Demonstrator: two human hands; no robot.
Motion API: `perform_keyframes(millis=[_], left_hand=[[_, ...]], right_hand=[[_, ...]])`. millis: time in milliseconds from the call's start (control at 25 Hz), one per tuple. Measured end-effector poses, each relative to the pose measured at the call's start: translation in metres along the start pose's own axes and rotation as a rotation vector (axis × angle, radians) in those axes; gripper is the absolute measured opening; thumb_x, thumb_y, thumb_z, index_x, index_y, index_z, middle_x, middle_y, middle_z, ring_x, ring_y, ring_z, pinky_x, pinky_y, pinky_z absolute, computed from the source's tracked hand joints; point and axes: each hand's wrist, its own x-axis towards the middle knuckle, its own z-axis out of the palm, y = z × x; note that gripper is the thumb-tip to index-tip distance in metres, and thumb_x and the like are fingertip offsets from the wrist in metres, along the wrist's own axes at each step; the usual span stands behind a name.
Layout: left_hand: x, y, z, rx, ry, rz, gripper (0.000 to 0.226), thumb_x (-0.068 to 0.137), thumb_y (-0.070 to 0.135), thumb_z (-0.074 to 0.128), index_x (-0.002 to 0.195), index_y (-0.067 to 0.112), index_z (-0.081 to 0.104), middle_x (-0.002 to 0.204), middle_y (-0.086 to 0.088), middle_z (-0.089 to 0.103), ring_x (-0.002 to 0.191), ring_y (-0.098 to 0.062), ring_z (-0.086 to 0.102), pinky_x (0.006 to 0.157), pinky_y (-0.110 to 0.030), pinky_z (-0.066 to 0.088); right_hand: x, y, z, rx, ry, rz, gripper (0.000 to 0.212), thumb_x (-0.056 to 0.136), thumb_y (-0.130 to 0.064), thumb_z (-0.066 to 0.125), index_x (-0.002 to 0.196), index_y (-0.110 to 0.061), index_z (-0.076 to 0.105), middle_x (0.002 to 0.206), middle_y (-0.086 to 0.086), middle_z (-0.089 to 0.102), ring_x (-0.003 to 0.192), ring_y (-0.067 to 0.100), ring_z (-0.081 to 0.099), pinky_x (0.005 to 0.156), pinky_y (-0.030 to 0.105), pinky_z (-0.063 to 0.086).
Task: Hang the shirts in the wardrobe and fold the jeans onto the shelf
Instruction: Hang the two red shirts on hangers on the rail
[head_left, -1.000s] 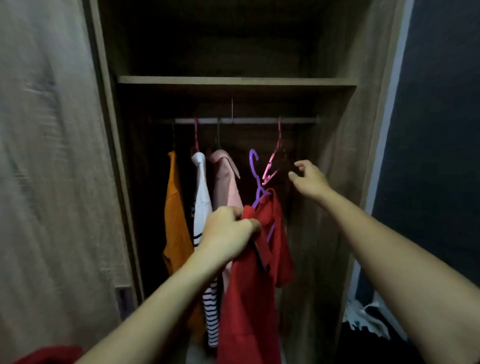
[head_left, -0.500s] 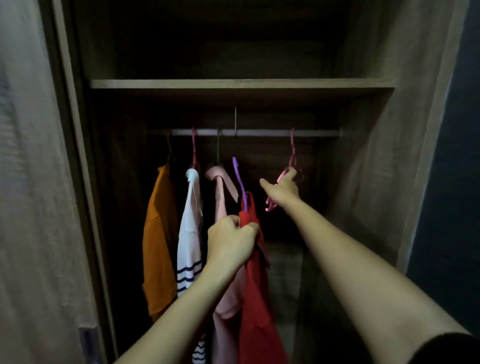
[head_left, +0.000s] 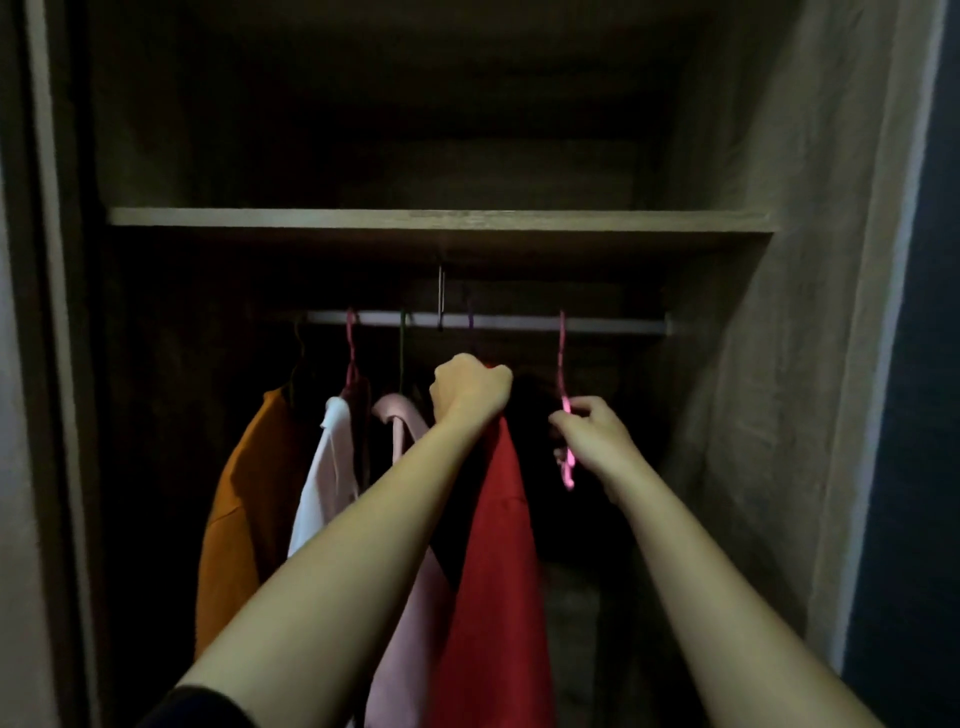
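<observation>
Left grip holds red shirt hanging beneath; right grip pinches hanger.

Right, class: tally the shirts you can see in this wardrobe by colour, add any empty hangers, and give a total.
Orange shirt: 1
White shirt: 1
Pink shirt: 1
Red shirt: 1
Empty pink hanger: 1
Total: 5

Rail free R of pink hanger; shirts crowd L.
</observation>
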Motion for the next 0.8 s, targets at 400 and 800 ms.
perform_keyframes(millis=[400, 800], left_hand=[[0.005, -0.024, 0.029, 0.142, -0.083, -0.060, 0.038, 0.083, 0.025, 0.055, 0.112, 0.000, 0.060, 0.121, -0.022, 0.059, 0.114, -0.039, 0.054, 0.087, -0.034, 0.045], [-0.056, -0.111, -0.006, 0.369, 0.207, 0.189, 0.069, 0.079, 0.015, 0.059, 0.140, 0.011, 0.026, 0.127, -0.019, 0.045, 0.112, -0.041, 0.047, 0.088, -0.046, 0.042]], right_hand=[[-0.037, -0.015, -0.017, -0.558, 0.149, -0.358, 0.055, 0.083, -0.030, 0.060, 0.134, -0.020, 0.044, 0.130, 0.004, 0.052, 0.122, 0.025, 0.048, 0.099, 0.035, 0.041], [-0.091, 0.018, 0.049, -0.508, -0.085, -0.205, 0.082, 0.083, -0.033, 0.063, 0.147, -0.020, 0.014, 0.135, 0.014, 0.051, 0.120, 0.035, 0.053, 0.095, 0.038, 0.043]])
